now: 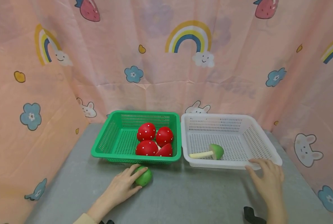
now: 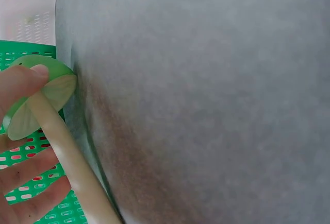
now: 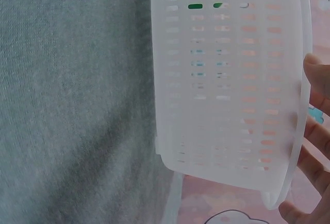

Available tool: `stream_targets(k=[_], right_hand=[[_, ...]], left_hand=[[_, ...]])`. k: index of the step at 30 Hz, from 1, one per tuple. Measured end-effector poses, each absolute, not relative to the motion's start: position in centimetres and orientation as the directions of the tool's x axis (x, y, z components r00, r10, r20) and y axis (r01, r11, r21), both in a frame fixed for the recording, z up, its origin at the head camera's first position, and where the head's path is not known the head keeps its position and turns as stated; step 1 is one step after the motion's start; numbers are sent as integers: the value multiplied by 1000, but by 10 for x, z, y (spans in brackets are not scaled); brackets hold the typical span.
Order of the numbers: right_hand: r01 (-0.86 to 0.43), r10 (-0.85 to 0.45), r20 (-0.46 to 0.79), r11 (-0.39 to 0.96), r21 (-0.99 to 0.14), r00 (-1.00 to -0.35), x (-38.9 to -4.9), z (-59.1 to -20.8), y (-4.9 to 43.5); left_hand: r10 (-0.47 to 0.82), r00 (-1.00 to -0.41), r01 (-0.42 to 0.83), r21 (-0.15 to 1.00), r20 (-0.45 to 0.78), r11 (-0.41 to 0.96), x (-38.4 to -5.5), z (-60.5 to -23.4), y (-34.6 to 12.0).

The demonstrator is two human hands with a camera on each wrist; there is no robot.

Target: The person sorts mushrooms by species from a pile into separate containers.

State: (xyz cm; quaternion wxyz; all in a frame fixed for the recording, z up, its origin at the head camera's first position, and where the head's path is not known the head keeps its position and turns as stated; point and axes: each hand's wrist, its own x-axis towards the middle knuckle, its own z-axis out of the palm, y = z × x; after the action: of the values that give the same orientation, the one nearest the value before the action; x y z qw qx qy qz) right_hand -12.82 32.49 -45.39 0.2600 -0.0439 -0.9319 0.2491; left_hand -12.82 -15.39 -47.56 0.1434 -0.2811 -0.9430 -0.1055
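My left hand (image 1: 124, 183) pinches a green toy mushroom (image 1: 144, 177) by its cap, in front of the green basket. The left wrist view shows the thumb across the mushroom cap (image 2: 56, 72) and the pale stem (image 2: 72, 157) pointing down and right. At the white basket (image 1: 267, 149), my right hand (image 1: 268, 177) holds the front right rim. Its thumb lies on the outside and its fingers go behind the basket's rim (image 3: 301, 38). Another green mushroom (image 1: 216, 151) lies inside that basket, stem to the left.
Several red mushrooms with white dots (image 1: 146, 148) sit in the right half of the green basket (image 1: 102, 141). The two baskets stand side by side on a grey table (image 1: 194, 196). Behind them hangs a pink printed curtain (image 1: 160, 68). A black strap (image 1: 253, 215) shows by the right wrist.
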Motion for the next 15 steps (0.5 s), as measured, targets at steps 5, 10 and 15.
stream_targets(k=[5,10,15], right_hand=[[-38,215,452,872,-487,-866,-128,-454,325],[-25,217,441,876,-481,-871,-127,-453,324],[-12,225,431,876,-482,-874,-127,-452,323]], left_hand=[[505,-792,568,114,342,815,-128,-476,-152],[515,-769,584,88,379,807,-127,-475,-150],[525,-748,600,74,405,797,-126,-473,-147]])
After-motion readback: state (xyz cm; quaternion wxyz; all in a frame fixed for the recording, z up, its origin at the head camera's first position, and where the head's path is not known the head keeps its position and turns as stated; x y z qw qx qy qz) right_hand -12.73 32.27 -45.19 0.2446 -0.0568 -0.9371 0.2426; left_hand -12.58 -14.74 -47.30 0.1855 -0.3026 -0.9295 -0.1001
